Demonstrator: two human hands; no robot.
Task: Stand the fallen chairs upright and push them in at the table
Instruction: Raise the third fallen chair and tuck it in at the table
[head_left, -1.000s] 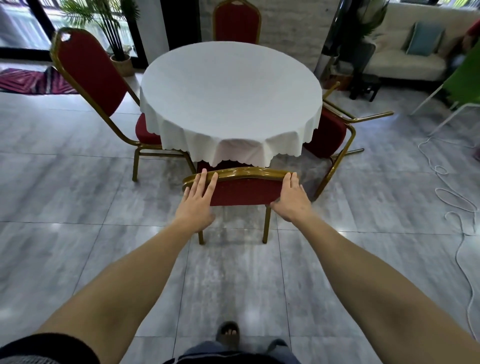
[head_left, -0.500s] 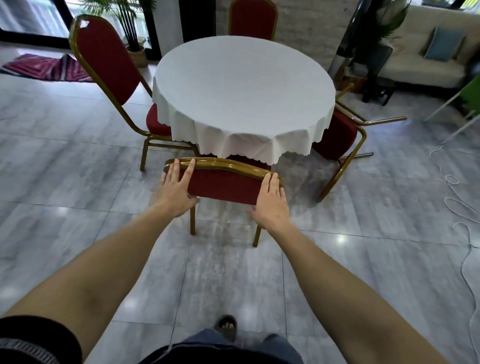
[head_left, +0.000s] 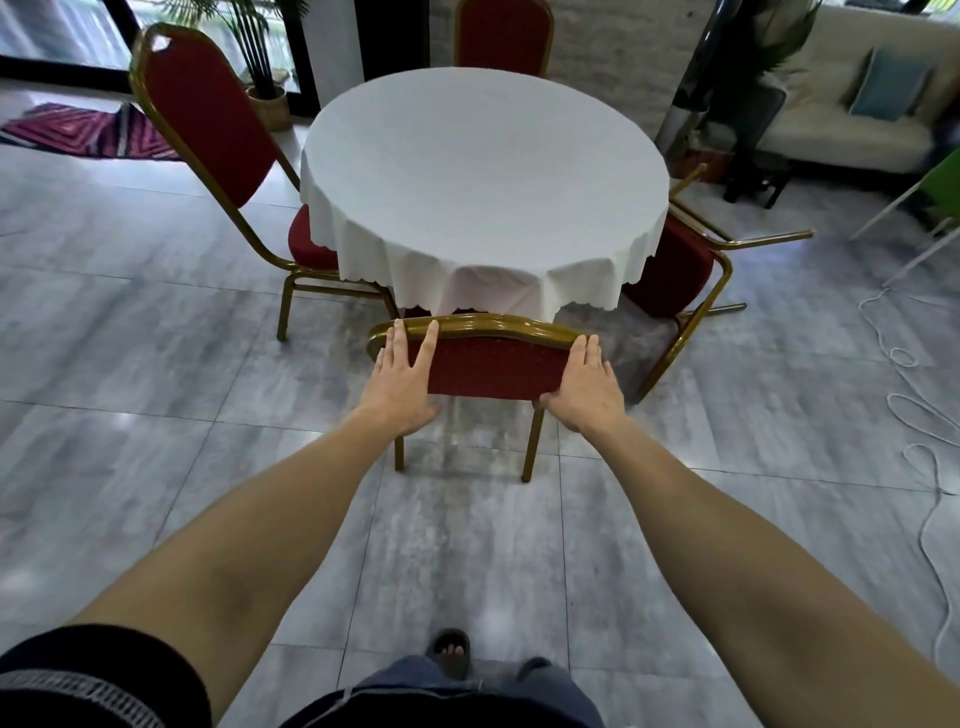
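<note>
From the head camera, the near chair (head_left: 488, 358), red padded fabric in a glossy gold metal frame, stands upright at the round, white-draped table (head_left: 483, 171), its seat under the cloth. The left hand (head_left: 402, 387) and right hand (head_left: 589, 389) press flat, fingers straight, against its curved backrest, which runs left-right. The fallen chair (head_left: 680, 270) lies tipped beside the table's right edge, legs pointing right.

chairs: 4 red (head_left: 488, 358); table: 1 round (head_left: 483, 171); hands: 2 (head_left: 402, 384); sofa: 1 (head_left: 852, 130)

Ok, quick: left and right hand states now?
Left hand: open, straight fingers pressing the near chair backrest.
Right hand: open, flat against that backrest's other end.
</note>
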